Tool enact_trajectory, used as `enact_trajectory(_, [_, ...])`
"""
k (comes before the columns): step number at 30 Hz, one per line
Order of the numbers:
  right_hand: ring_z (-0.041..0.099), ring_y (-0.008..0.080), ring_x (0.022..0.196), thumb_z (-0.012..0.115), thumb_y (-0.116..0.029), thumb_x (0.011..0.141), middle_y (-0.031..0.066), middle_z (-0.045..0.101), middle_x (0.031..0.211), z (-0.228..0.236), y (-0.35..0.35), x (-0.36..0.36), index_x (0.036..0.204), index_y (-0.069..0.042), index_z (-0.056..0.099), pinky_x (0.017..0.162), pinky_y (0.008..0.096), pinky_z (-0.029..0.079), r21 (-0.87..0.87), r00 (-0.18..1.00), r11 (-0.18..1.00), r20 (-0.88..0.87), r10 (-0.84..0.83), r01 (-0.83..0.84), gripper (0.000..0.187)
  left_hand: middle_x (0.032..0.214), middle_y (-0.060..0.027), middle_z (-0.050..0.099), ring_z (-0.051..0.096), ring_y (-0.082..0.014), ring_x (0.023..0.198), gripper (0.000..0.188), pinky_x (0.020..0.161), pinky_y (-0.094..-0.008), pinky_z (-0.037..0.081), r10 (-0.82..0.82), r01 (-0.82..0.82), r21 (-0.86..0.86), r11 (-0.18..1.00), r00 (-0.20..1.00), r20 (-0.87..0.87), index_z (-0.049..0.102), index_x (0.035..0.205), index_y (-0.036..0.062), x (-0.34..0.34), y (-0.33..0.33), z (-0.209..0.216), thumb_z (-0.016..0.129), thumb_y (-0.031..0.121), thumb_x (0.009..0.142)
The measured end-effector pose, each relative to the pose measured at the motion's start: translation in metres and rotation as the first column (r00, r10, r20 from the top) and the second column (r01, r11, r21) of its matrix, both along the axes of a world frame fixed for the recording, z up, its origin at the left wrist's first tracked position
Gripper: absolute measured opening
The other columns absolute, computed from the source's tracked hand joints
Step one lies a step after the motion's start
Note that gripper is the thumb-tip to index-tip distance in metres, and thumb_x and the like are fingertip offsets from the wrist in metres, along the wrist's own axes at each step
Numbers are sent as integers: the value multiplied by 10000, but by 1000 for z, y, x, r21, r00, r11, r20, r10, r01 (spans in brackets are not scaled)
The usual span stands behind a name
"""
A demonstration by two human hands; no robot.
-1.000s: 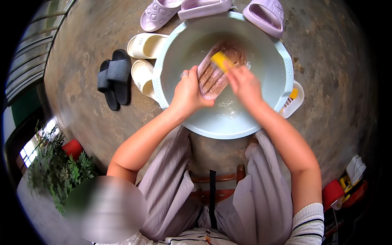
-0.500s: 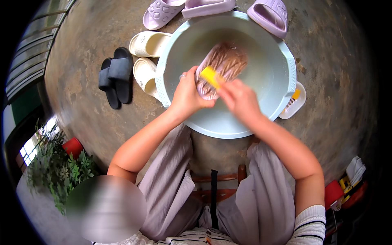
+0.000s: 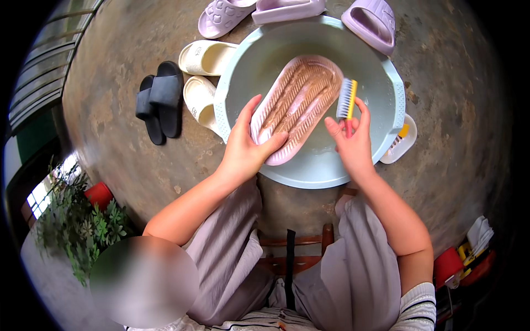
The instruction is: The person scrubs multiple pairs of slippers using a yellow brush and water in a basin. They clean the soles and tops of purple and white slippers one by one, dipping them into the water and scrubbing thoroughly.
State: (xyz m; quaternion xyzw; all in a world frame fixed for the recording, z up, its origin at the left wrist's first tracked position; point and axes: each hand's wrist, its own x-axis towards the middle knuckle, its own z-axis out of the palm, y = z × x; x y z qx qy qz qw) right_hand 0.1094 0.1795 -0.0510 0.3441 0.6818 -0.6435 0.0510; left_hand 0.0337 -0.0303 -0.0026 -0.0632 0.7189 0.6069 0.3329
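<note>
While the pink slipper (image 3: 293, 110) is held over the basin (image 3: 398, 91) by the left hand (image 3: 243, 149), its near end is clamped by the fingers, apparently so that the ribbed underside is kept bare. The brush (image 3: 350, 102) is clamped at its red end by the right hand's (image 3: 356, 146) fingers, bristles turned toward the slipper. Open room is offered toward the basin's right edge; its far edge is crowded by lilac slippers (image 3: 290, 12).
</note>
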Motion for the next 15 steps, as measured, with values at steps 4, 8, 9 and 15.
enact_trajectory(4, [470,29,656,794,-184,882,-1,558,942,26,-8,-13,1109,-81,472,475,197,364,-582,969,779,209,-134,233,407,1390,-160,520,532,-196,1267,641,1079,-324,428,48,-69,143,987,988,145,290,1494,-38,19,4,0,649,119,987])
enact_trajectory(8, [497,37,637,768,-143,896,4,594,952,16,-7,-9,1142,-72,486,479,198,380,-532,980,829,177,-87,170,381,1330,-165,494,582,-205,1176,605,1030,-328,474,-50,46,39,998,992,116,267,1446,-13,29,-6,-12,643,123,992])
enact_trajectory(9, [505,39,635,762,-135,900,8,603,959,21,-9,-10,1150,-70,488,479,199,384,-533,980,827,176,-95,176,376,1313,-166,497,593,-202,1160,617,1007,-326,491,-55,48,55,997,988,146,250,1445,-8,30,-5,-11,646,112,988])
enact_trajectory(15, [566,46,702,730,-95,916,33,630,1028,15,-3,-8,1220,-65,483,499,206,424,-545,986,828,160,-52,132,393,1300,-192,504,613,-212,1155,712,955,-331,540,-89,60,125,990,967,240,142,1462,7,21,5,-12,652,73,971])
